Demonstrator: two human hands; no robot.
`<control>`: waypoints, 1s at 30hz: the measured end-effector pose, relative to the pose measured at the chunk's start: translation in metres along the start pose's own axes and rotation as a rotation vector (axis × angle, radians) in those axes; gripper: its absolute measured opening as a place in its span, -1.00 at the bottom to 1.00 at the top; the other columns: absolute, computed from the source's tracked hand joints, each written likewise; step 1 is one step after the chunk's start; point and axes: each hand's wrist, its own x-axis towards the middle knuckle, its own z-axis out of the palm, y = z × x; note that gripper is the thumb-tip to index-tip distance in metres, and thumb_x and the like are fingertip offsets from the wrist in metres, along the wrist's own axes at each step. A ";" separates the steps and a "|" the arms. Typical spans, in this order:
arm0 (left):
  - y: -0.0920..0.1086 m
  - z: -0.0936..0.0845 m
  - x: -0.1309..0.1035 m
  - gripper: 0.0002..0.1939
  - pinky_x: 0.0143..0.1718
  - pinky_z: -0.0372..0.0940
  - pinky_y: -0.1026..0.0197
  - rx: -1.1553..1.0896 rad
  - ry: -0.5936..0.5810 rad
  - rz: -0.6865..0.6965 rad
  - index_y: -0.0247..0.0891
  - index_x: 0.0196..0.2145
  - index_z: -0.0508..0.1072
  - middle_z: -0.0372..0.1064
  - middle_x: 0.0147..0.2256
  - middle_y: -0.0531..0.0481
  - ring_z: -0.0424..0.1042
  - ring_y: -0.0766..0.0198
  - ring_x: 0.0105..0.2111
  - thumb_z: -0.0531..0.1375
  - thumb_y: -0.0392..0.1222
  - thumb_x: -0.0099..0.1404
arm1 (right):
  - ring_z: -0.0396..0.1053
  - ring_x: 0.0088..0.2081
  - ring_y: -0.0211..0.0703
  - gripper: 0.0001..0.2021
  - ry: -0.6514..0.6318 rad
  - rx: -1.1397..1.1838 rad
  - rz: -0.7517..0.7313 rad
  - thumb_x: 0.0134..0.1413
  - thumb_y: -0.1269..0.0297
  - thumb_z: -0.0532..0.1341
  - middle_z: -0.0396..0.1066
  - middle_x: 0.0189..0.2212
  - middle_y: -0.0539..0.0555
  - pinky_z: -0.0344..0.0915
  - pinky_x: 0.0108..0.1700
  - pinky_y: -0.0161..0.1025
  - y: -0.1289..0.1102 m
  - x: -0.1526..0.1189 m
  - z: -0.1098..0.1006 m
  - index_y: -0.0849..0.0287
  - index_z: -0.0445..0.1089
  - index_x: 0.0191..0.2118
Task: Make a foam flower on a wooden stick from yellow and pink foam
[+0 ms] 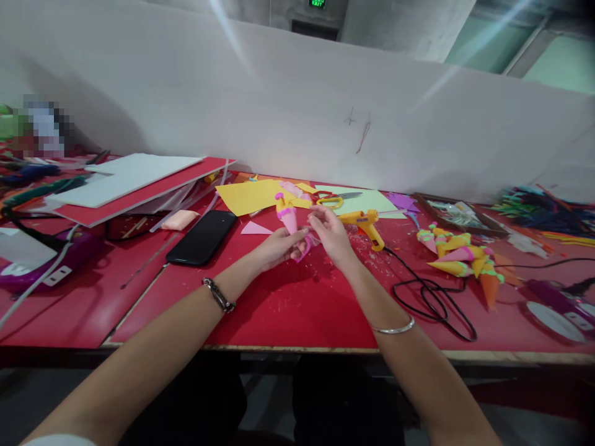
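My left hand point(284, 246) is closed around the lower part of a small pink craft ice cream cone point(289, 220). The cone stands upright, with a yellow top, a bright pink fuzzy band and a pink ball at its tip. A bright pink strip point(305, 250) curls down beside the left fingers. Just right of the cone, my right hand point(329, 230) is raised with its fingers bent together. Whatever those fingertips pinch is too small to make out. Behind the right hand lies a yellow hot glue gun point(367, 224).
Finished cones point(460, 253) are heaped at right, beyond the gun's black cord point(432, 297). Scissors point(332, 199) lie on yellow point(251, 195) and green sheets. Left are a black phone point(202, 238), foam boards point(134, 179) and a purple power strip point(46, 263). A pale partition point(288, 105) stands behind.
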 end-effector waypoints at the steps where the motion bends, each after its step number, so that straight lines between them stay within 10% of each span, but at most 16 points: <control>1: 0.001 -0.001 0.000 -0.78 -0.71 -0.01 0.46 -0.057 0.018 0.021 -0.37 -0.50 0.29 0.21 -0.66 0.13 0.11 0.58 -0.75 0.15 -0.14 0.15 | 0.31 -0.25 -0.23 -0.76 0.001 -0.089 -0.050 -0.06 0.21 0.15 0.32 -0.29 0.04 0.32 -0.22 -0.24 0.001 0.000 -0.001 0.11 0.29 -0.21; 10: 0.004 0.001 -0.002 -0.73 -0.70 -0.02 0.48 -0.264 -0.033 0.099 -0.38 -0.57 0.23 0.15 -0.70 0.15 0.03 0.62 -0.76 0.11 -0.17 0.20 | 0.37 -0.31 -0.20 -0.80 -0.011 -0.388 -0.306 -0.03 0.30 0.15 0.41 -0.33 0.07 0.31 -0.22 -0.22 -0.004 -0.005 -0.004 0.14 0.39 -0.23; 19: 0.008 -0.001 -0.002 -0.81 -0.72 -0.08 0.48 -0.350 -0.006 0.074 -0.37 -0.30 0.37 0.12 -0.70 0.19 -0.01 0.62 -0.78 0.12 -0.16 0.20 | 0.33 -0.19 -0.18 -0.78 0.039 -0.210 -0.218 0.04 0.20 0.07 0.40 -0.27 0.04 0.27 -0.11 -0.16 -0.008 -0.003 -0.005 0.07 0.41 -0.24; 30: 0.002 0.000 0.000 -0.68 -0.71 -0.04 0.48 -0.244 0.037 0.056 -0.36 -0.60 0.23 0.13 -0.73 0.16 0.02 0.61 -0.78 0.10 -0.11 0.20 | 0.23 -0.15 -0.18 -0.93 -0.061 -0.331 -0.339 -0.06 0.26 0.19 0.25 -0.28 0.03 0.16 -0.02 -0.16 -0.010 -0.008 0.003 0.07 0.41 -0.40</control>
